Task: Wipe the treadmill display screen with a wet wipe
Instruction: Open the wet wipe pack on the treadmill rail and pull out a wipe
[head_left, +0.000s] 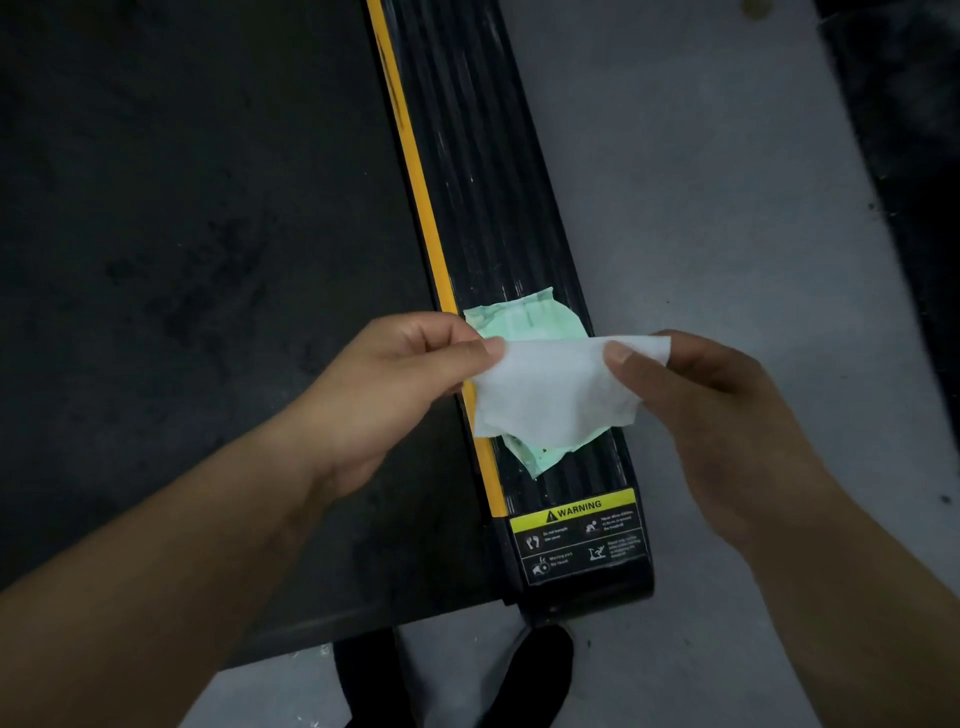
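1. My left hand (400, 384) sits at centre frame, thumb and forefinger pinched together on the upper left corner of the wet wipe (556, 395).
2. My right hand (727, 410) sits at centre right, thumb pressed against the fingers and clamped on the wipe's upper right corner.
3. The wet wipe is white, spread open between both hands and hanging slack below them, its lower edge crumpled. It is held in the air above the treadmill's side rail (483, 197), not lying on anything.
4. Right behind the wipe, a pale green wrapper (524, 322) lies on the rail; it shows above the wipe's top edge and again below its lower edge.
5. The rail is black and ribbed, running from the top centre of the frame down to the lower centre, with a yellow stripe (415, 176) along its left edge.
6. A yellow and black warning label (582, 535) sits near the rail's lower end.
7. The dark running belt (182, 208) fills the left of the frame.
8. Grey floor (701, 182) lies to the right of the rail.
9. A black shoe (535, 675) shows at the bottom centre.
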